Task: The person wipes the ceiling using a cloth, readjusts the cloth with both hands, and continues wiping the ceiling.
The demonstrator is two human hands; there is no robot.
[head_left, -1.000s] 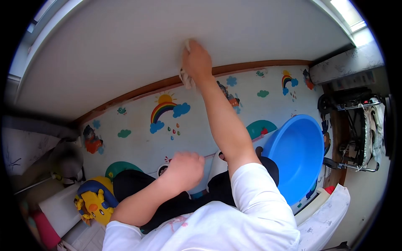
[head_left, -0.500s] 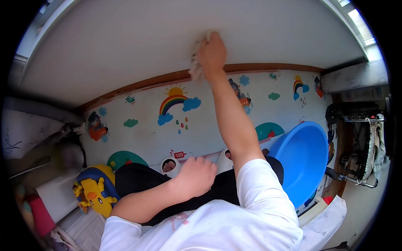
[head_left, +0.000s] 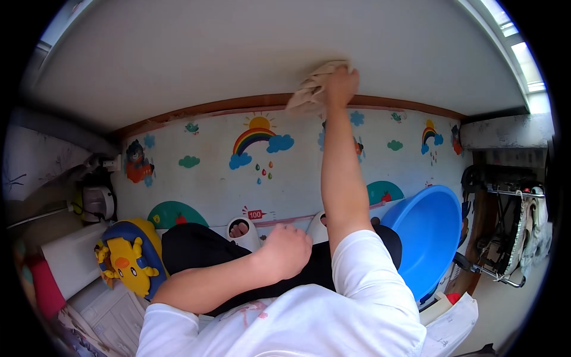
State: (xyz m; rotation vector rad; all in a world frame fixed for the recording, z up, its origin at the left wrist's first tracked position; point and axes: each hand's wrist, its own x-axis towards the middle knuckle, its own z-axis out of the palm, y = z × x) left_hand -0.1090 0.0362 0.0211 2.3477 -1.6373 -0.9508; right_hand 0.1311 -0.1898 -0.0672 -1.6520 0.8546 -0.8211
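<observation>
My right hand (head_left: 343,86) reaches forward, its fingers closed on a crumpled beige cloth (head_left: 314,88). The cloth lies against the plain white wall (head_left: 196,59), just above a brown wooden strip (head_left: 196,112), with one loose end hanging to the left over the strip. Both hand and cloth are a little blurred. Held low in front of my body, over my dark-trousered lap, is my left hand (head_left: 288,251). Its fingers are curled into a loose fist and nothing shows in them; the palm side is hidden.
A large blue basin (head_left: 425,238) stands at my right. On my left sits a yellow and blue duck-shaped thing (head_left: 128,262). Below the strip runs a sticker-patterned panel (head_left: 208,137). A folded metal-framed cart (head_left: 505,232) is at far right. My white slippers (head_left: 242,231) show ahead.
My right hand has moved to the right and slightly down along the wall with the cloth, which now spreads out more to the left. My left hand stays about where it was.
</observation>
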